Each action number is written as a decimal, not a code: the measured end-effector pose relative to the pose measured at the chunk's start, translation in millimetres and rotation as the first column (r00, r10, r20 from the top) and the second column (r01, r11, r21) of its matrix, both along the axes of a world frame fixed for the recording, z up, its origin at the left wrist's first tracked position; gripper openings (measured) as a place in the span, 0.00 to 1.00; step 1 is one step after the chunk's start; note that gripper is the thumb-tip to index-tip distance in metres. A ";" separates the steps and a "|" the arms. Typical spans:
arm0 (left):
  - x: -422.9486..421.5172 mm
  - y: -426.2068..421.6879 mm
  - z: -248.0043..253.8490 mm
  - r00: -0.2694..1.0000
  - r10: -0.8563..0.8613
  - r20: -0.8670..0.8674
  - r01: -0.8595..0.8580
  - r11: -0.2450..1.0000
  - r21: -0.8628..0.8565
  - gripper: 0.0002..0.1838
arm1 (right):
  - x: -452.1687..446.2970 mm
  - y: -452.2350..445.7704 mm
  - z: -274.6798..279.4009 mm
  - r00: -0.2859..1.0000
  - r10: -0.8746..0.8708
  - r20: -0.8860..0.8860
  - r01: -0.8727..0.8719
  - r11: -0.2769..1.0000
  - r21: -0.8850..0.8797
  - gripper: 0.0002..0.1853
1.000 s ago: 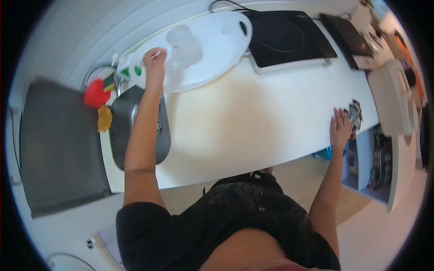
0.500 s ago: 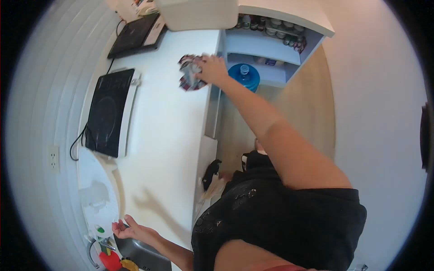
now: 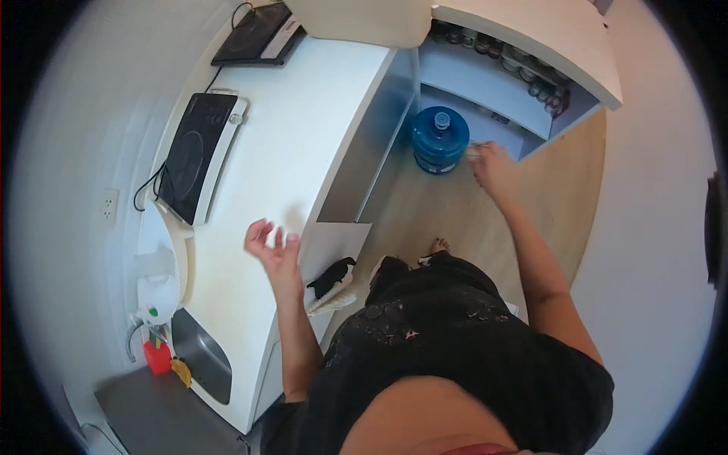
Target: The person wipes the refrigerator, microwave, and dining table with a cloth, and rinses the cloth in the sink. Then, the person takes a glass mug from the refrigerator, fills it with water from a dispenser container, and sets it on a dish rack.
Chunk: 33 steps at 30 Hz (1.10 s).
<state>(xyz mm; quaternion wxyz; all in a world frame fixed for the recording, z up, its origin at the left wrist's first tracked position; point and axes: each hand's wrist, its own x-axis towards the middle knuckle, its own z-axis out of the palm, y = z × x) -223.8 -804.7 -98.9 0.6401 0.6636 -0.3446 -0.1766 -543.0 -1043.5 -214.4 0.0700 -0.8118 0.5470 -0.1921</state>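
Observation:
My left hand [image 3: 274, 246] hovers over the front edge of the white countertop [image 3: 265, 152], its fingers apart and slightly curled, holding nothing. My right hand [image 3: 491, 167] is out over the floor, just right of the blue water jug [image 3: 440, 140]. Motion smears its fingers, and a pale blur at their tips is too unclear to name. The crumpled cloth seen earlier does not show in view now. The jug stands upright on the floor beside the open shelf unit [image 3: 485, 87].
On the counter are an induction cooktop [image 3: 193, 155] and a second dark appliance [image 3: 254, 34]. A sink [image 3: 201, 353] lies at the near end, beside a red object [image 3: 157, 358] and a yellow cloth [image 3: 181, 372]. Several jars [image 3: 523, 68] line the upper shelf.
My right hand has left the counter and moved right, over the floor beside the jug. The crumpled cloth is gone from the countertop. My left hand has moved from the sink up the counter.

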 end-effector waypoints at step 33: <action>25.7 -167.8 -46.6 0.923 -0.378 -0.068 0.382 0.888 0.256 0.13 | 395.2 -157.5 56.3 0.555 0.670 0.494 -0.716 0.687 -0.128 0.17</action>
